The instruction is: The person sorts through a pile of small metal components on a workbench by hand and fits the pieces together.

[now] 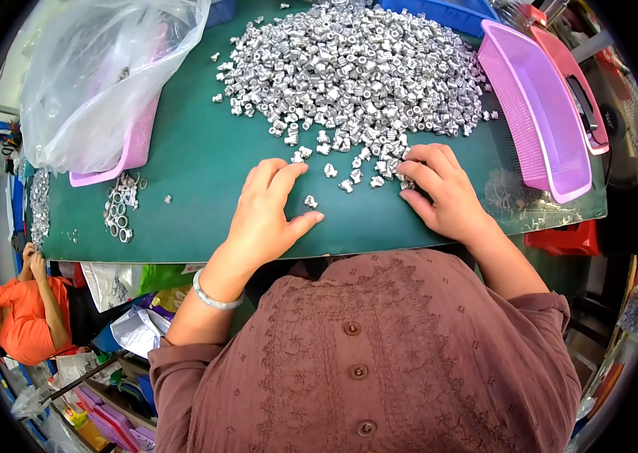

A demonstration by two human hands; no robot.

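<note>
A large heap of small silvery metal fittings (357, 72) is spread over the green tabletop (191, 151). My left hand (268, 211) rests at the near side of the heap, its thumb and fingers apart and nothing held. One loose metal fitting (311, 201) lies between its thumb and forefinger, touching neither. My right hand (443, 192) is at the heap's near right edge, fingers curved but spread. Its fingertips touch or nearly touch a few metal fittings (391, 167). Several stray pieces lie on the table between both hands.
Right of the heap stands a pink plastic basket (534, 113). At the left, a clear plastic bag (107, 83) covers another pink basket (138, 143). Several metal rings (118, 215) lie near it. A blue tray (447, 15) borders the heap's far side. A person in orange (32, 317) works at far left.
</note>
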